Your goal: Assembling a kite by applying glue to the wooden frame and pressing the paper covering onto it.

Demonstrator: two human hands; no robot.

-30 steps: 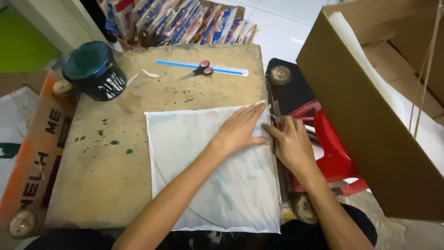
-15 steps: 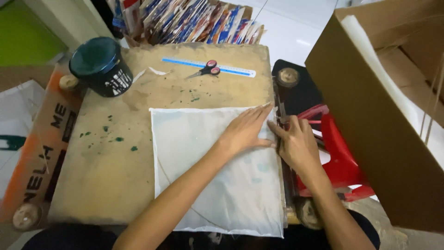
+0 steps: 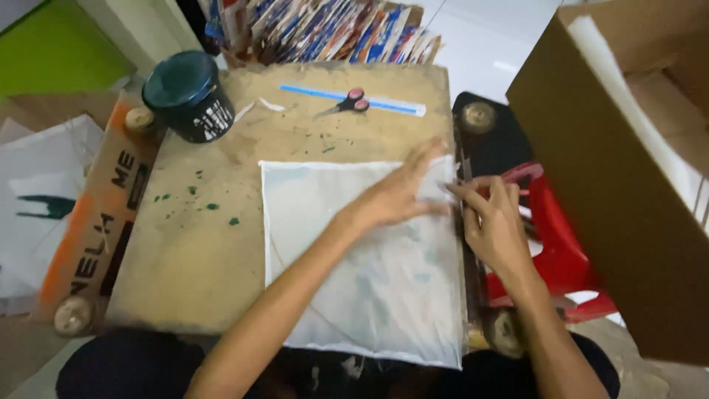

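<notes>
Since half a second ago, little moved: left hand (image 3: 395, 196) still pressed flat on white cloth (image 3: 354, 251), fingers spread wide, reaching a shade nearer the cloth's upper right corner; right hand (image 3: 493, 225) still at the right edge, fingers narrowed together at the cloth's border, whether pinching it cannot be told. Cloth thin, square, faintly creased, lying smooth on right half of worn tan tabletop (image 3: 192, 244), flecked with green paint. At the far side: round dark green can (image 3: 188, 94), red-handled scissors (image 3: 347, 102) lying across flat blue ruler (image 3: 391, 106). Right of tabletop: red plastic piece (image 3: 557, 244), large brown cardboard box (image 3: 613, 207).
</notes>
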